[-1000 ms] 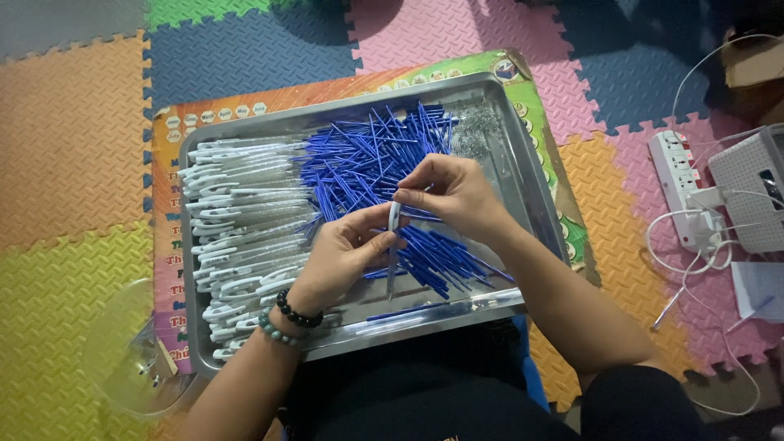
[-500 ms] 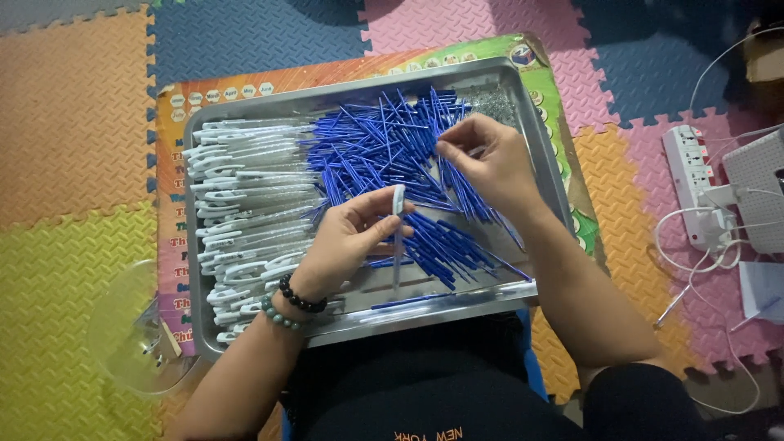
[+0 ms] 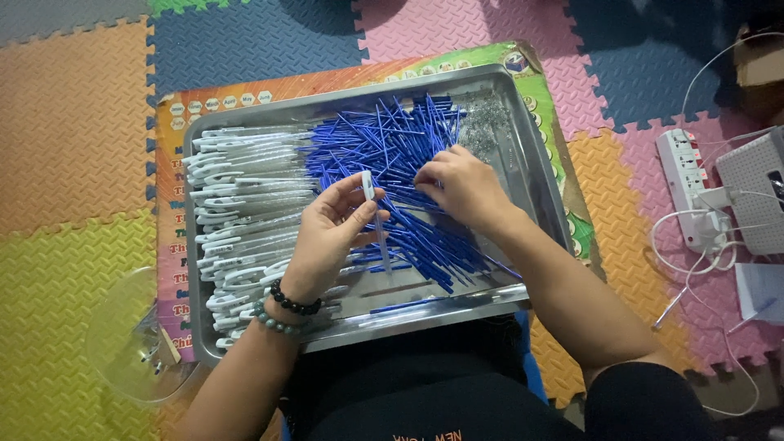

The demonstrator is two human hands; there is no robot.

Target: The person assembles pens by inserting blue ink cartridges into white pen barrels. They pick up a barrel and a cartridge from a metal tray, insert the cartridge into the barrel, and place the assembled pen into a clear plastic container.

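Observation:
A steel tray (image 3: 531,151) rests on my lap and the floor mat. Its left half holds a stack of several white pen barrels (image 3: 245,204); its middle holds a heap of thin blue refills (image 3: 384,151). My left hand (image 3: 331,233), with bead bracelets at the wrist, holds one white pen barrel (image 3: 369,189) upright between thumb and fingers above the tray. My right hand (image 3: 457,184) lies palm down on the blue refills with its fingertips pinching among them; whether a refill is gripped is hidden.
A pile of small metal springs (image 3: 482,122) lies in the tray's far right corner. A clear plastic bowl (image 3: 135,343) sits on the mat at the left. A white power strip (image 3: 690,184), a white box (image 3: 755,192) and cables lie at the right.
My right hand moved away from the left hand and up to the blue refill heap, then lowered onto it. The left hand kept hold of the white barrel.

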